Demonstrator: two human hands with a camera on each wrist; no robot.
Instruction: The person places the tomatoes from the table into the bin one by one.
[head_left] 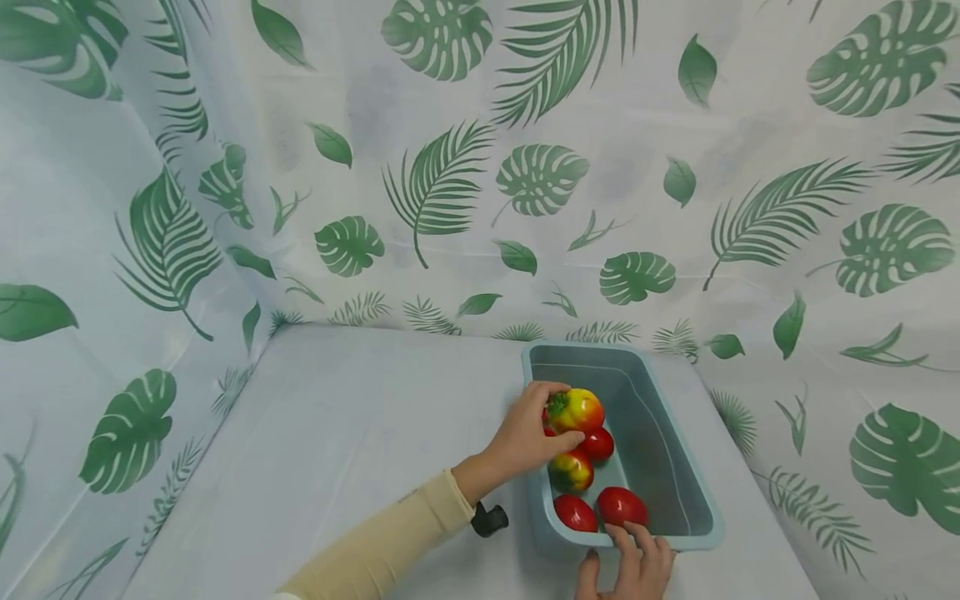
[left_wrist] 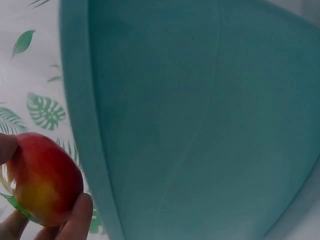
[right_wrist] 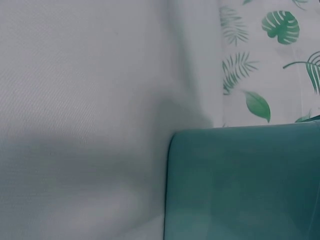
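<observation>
My left hand holds a smooth red-and-yellow fruit with a green top, over the left side of a blue-grey plastic basin. In the left wrist view, the thumb and fingers pinch this fruit from opposite sides. Below the hand, inside the basin, lie a red fruit and another red-and-yellow one. At the near end my right hand grips the basin's rim, fingertips over the edge beside a red fruit. The right wrist view shows the basin's outer wall but no hand.
Another red fruit lies in the basin's near left corner. The basin stands on a white table. A small black object shows at the left wrist. Leaf-patterned sheets enclose the back and sides.
</observation>
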